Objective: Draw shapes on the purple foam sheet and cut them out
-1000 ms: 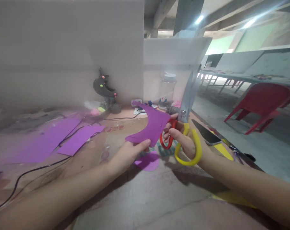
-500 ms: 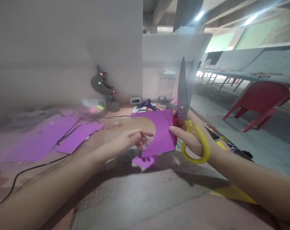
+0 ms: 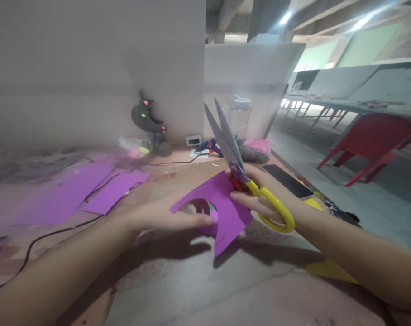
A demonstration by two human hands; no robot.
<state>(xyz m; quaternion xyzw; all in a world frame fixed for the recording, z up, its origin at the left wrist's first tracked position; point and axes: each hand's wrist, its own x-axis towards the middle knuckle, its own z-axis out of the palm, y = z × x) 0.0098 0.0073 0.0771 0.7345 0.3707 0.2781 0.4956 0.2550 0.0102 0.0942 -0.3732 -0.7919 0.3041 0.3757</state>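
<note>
A purple sheet of paper (image 3: 234,209) with a curved cut-out tilts above the table, pinched by my right hand (image 3: 256,199). The same hand carries scissors (image 3: 231,151) with yellow and red handles, their blades pointing up and slightly parted. My left hand (image 3: 168,215) is at the cut-out, thumb stretched out and its other fingers partly hidden behind the paper. Close to that thumb, a smaller purple piece (image 3: 210,226) shows below the sheet; whether the hand touches it is unclear.
More purple sheets (image 3: 115,192) lie left, crossed by a black cable (image 3: 56,231). A dark crescent-shaped ornament (image 3: 145,117), a blue glue gun (image 3: 210,146), a clear jar (image 3: 241,115) and grey yarn (image 3: 255,155) stand at the back. A phone (image 3: 289,181) lies right, and a red chair (image 3: 378,140) stands beyond.
My right hand has tilted the scissors leftward and lowered and turned the purple sheet. My left hand has moved to the cut-out, its thumb now stretched across it.
</note>
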